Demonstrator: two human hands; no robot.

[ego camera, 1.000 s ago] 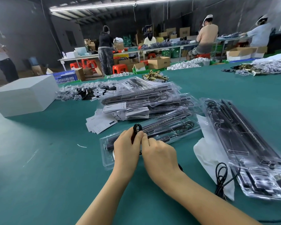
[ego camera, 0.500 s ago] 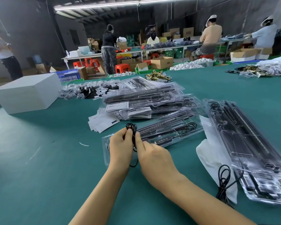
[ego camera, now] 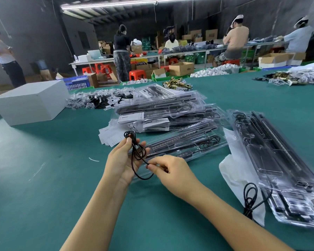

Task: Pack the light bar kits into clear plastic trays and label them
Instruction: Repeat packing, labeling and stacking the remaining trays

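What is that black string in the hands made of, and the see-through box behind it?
The black cable looks like thin wire in matte rubbery or plastic coating: it bends into soft loops. The clear tray seems thin, glossy moulded plastic: you see the parts through it and light glints on its ridges.

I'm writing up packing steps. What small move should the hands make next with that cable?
Probably finish coiling: the left hand holds the black cable bunched, the right hand pinches a loose loop, and the open tray waits behind.
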